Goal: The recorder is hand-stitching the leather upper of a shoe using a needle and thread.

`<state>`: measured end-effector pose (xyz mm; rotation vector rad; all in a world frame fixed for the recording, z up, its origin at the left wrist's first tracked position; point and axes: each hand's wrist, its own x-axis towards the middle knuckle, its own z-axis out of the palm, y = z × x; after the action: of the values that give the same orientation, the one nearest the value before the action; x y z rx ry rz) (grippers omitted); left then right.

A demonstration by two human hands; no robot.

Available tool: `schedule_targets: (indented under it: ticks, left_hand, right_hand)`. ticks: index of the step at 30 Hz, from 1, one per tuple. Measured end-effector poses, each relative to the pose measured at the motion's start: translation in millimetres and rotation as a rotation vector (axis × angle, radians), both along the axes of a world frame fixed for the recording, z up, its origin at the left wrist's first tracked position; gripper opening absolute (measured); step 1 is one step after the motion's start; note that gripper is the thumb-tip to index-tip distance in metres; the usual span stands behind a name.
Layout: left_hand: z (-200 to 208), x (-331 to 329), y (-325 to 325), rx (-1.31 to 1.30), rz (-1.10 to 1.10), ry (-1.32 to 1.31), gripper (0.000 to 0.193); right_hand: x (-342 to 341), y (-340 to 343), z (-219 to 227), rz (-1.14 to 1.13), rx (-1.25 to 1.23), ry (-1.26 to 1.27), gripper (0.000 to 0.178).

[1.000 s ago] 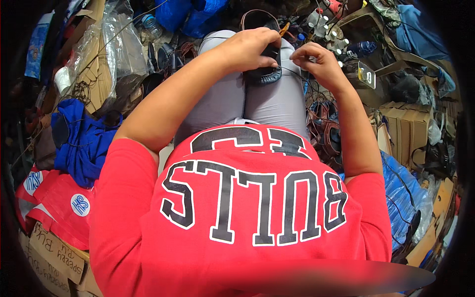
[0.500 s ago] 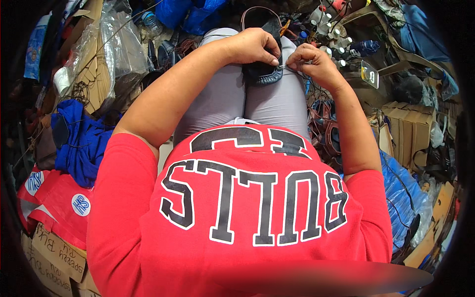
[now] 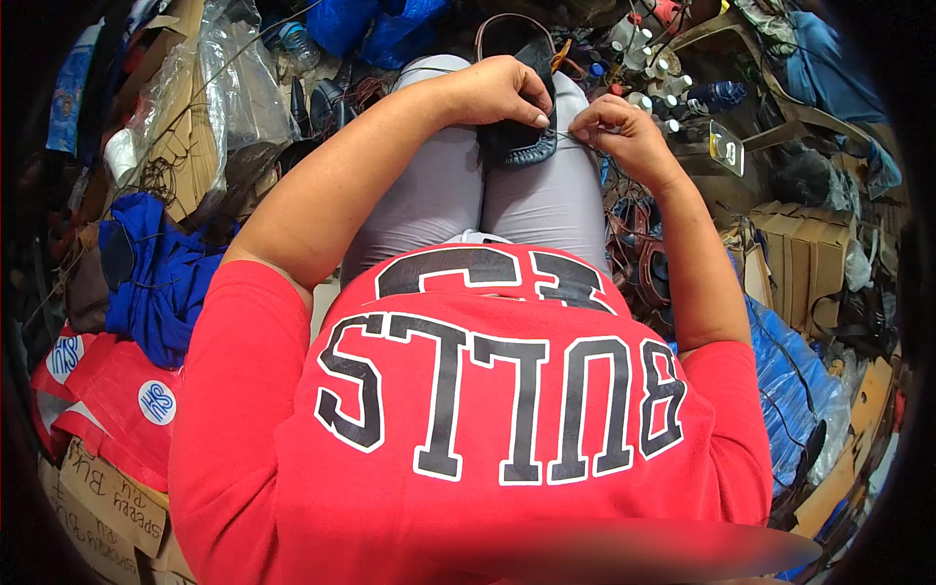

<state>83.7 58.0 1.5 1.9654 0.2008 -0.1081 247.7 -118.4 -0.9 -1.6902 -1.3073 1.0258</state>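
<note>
The left hand [image 3: 499,90] curls over a dark shoe [image 3: 524,153] with a gathered toe and grips it, while just to its right the right hand [image 3: 629,135] has thumb and fingertips closed together, anything between them too fine to make out. The shoe lies on the thighs of the person's grey trousers [image 3: 546,205]. Farther out are small capped bottles [image 3: 634,44] and flat cardboard [image 3: 804,253] on the right, blue cloth [image 3: 161,288] on the left.
</note>
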Motion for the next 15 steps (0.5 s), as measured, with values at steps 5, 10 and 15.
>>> schedule_targets:
  ticks: [5, 10, 15]
  left_hand:
    - [0.6, 0.1, 1.2, -0.019, 0.009, 0.032, 0.024]
    - [0.7, 1.1, 0.4, -0.056, 0.008, 0.027, 0.023]
    - [-1.9, 0.4, 1.4, -0.079, 0.013, 0.024, 0.022]
  right_hand:
    - [-3.2, 1.2, -3.3, 0.005, 0.049, -0.040, 0.011]
    - [0.2, -0.2, -9.5, -0.041, 0.043, 0.057, 0.011]
    - [-3.3, 2.8, -1.8, 0.005, 0.034, 0.045, 0.011]
